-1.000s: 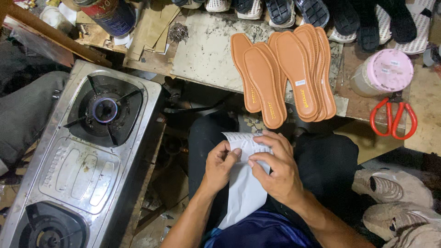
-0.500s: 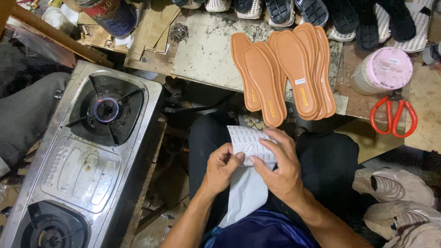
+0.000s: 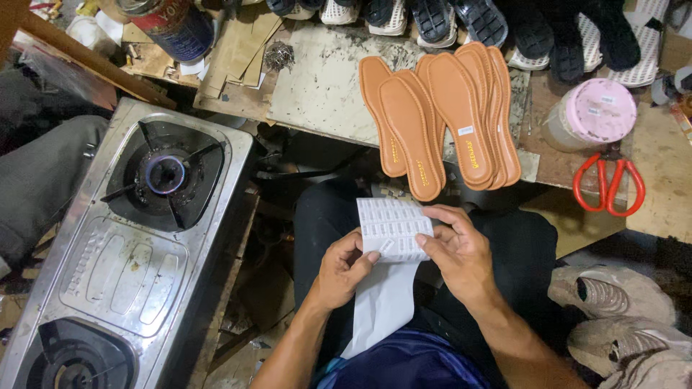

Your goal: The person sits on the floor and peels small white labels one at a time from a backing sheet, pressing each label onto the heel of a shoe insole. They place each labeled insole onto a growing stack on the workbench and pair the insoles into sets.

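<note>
A long white sheet of small stickers (image 3: 389, 238) lies over my lap, its top part showing rows of labels and its lower part hanging blank. My left hand (image 3: 344, 268) pinches the sheet's left edge, thumb tip on a label near the bottom row. My right hand (image 3: 455, 248) holds the right edge, fingers curled against it. Just beyond my knees, several tan shoe insoles (image 3: 440, 119) lie fanned out on the worktop (image 3: 324, 86).
A steel two-burner gas stove (image 3: 130, 245) sits at my left, its far burner lit. A pink-lidded jar (image 3: 591, 115) and red-handled scissors (image 3: 610, 184) lie at right. Shoes (image 3: 504, 21) line the back edge; worn shoes (image 3: 620, 310) rest by my right leg.
The sheet has been unfolded and raised, so its printed rows of labels now face up. Both hands shifted slightly with it.
</note>
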`<state>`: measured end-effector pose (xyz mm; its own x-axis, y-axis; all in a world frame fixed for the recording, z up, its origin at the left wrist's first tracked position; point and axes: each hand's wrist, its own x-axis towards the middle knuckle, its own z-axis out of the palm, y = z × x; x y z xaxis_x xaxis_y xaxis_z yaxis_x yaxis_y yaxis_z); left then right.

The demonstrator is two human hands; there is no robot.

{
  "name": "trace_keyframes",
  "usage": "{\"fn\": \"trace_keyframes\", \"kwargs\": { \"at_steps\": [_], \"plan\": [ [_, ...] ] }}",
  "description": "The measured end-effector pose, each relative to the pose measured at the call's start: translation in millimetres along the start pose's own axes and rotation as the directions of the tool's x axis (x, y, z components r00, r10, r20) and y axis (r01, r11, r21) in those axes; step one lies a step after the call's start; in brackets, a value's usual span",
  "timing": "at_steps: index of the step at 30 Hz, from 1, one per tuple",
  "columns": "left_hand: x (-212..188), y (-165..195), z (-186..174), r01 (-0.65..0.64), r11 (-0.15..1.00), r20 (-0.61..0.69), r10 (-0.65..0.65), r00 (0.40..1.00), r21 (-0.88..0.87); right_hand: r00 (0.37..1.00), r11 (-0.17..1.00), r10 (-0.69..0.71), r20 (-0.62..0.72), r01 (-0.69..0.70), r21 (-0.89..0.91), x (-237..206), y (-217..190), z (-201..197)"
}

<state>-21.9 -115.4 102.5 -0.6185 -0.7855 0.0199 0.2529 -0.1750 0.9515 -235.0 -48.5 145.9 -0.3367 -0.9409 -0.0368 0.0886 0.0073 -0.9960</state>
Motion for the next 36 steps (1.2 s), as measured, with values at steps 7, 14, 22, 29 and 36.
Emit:
{"fn": "trace_keyframes", "kwargs": {
  "at_steps": [7,14,22,29,36],
  "plan": [
    [7.6,-2.0,2.6,0.194,0.981,-0.039,-0.195,0.98,-0.026,0.997,0.99,-0.078,0.03,0.081,-0.116,-1.0,-0.5,-2.8],
    [7.7,-2.5,-2.0,0.219,0.975,-0.132,-0.221,0.966,-0.032,0.854,0.378,-0.507,0.114,0.339,-0.862,44.5,-28.1,-38.8],
    [4.4,-10.9,-9.9,0.215,0.976,-0.21,-0.219,0.953,-0.045,0.891,0.071,-0.419,0.173,0.222,-0.972,87.8,-31.3,-49.8],
    [3.5,-32.3,-48.9,0.171,0.981,-0.325,-0.19,0.926,-0.087,0.804,0.189,-0.582,0.123,0.281,-0.941,104.1,-21.4,-82.1],
    [6.3,-50.0,-60.9,0.236,0.959,-0.319,-0.274,0.907,-0.154,0.763,0.488,-0.626,-0.161,0.223,-0.844,103.4,-31.9,-120.6]
  ]
}}
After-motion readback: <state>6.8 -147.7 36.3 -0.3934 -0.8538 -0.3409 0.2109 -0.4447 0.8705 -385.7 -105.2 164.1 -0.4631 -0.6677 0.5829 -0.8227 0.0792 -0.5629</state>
